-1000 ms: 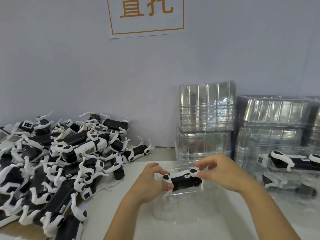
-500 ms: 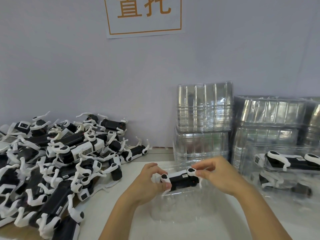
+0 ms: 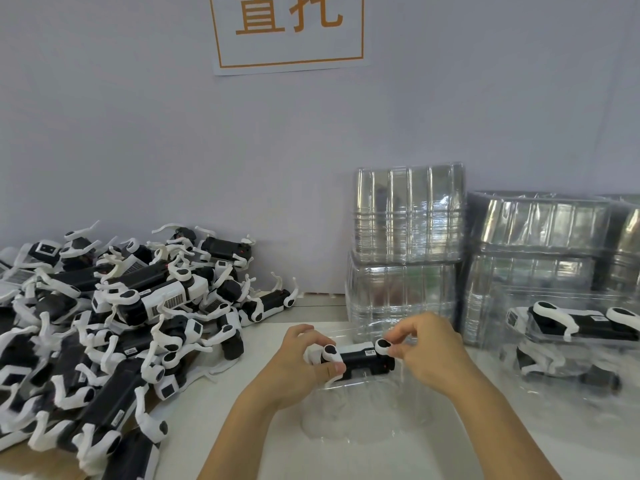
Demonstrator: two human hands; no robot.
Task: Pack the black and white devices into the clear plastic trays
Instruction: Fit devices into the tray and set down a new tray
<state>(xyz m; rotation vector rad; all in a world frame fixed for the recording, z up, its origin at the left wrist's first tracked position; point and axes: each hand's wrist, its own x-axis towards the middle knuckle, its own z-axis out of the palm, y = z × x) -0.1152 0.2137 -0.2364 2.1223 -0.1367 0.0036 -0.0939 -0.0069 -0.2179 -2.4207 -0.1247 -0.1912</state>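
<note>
Clear tray (image 3: 349, 414) on bench (image 3: 519, 427); device (image 3: 360, 358) above it, both hands pinching: left (image 3: 301, 367), right (image 3: 427, 355). Best kept level, white arms folded in, then pressed down evenly.

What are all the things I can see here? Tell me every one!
Held device: one, black and white, between both hands over a tray.
Tray under the hands: one, clear, on the table in front.
Pile of devices: too many to count, black and white, on the left.
Stacks of empty trays: several, clear, against the wall at the back.
Packed tray: one, clear, black and white device inside, far right.
Sign: one, white with orange writing, on the wall.
Table: one, white.
Left hand: grips the device's left end.
Right hand: pinches its right end.
</note>
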